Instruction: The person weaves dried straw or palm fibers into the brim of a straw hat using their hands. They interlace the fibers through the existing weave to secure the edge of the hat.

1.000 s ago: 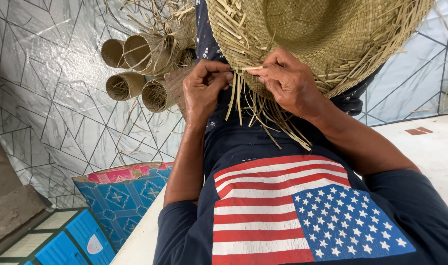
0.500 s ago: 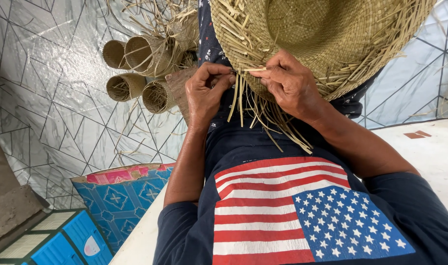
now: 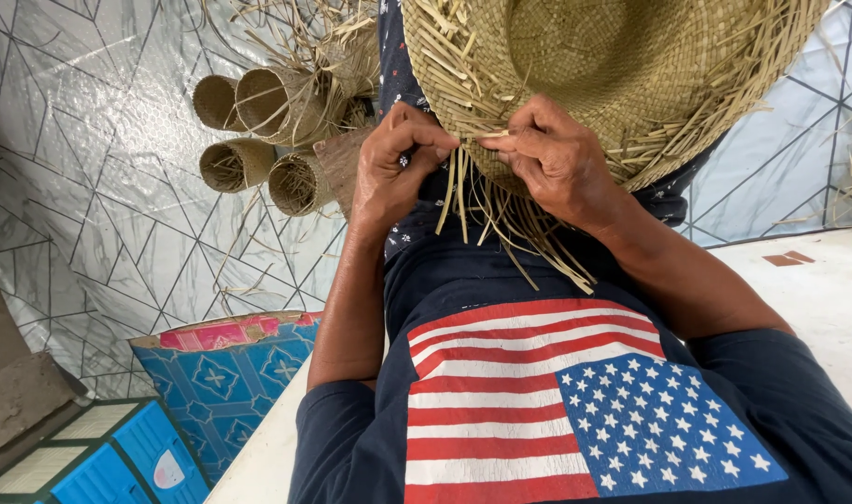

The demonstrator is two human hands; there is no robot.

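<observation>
— Between the two hands, right at the fingertips, sits the edge of the straw hat (image 3: 613, 75); the hat lies just beyond both hands, its crown further from the body.

— Which hand is closer in?

— Neither, really. The left hand (image 3: 398, 168) and right hand (image 3: 552, 154) meet at the same spot on the brim, both closed in a pinch on the loose straw strips (image 3: 482, 201).

— And how do those strips run?

— Their long axis points from the brim back toward the person's chest, hanging below the hands over the dark shirt (image 3: 538, 401).

— Anything off to the side?

— Well out past the left hand, woven tubes (image 3: 258, 131) lie on the tiled floor (image 3: 90, 187).
</observation>
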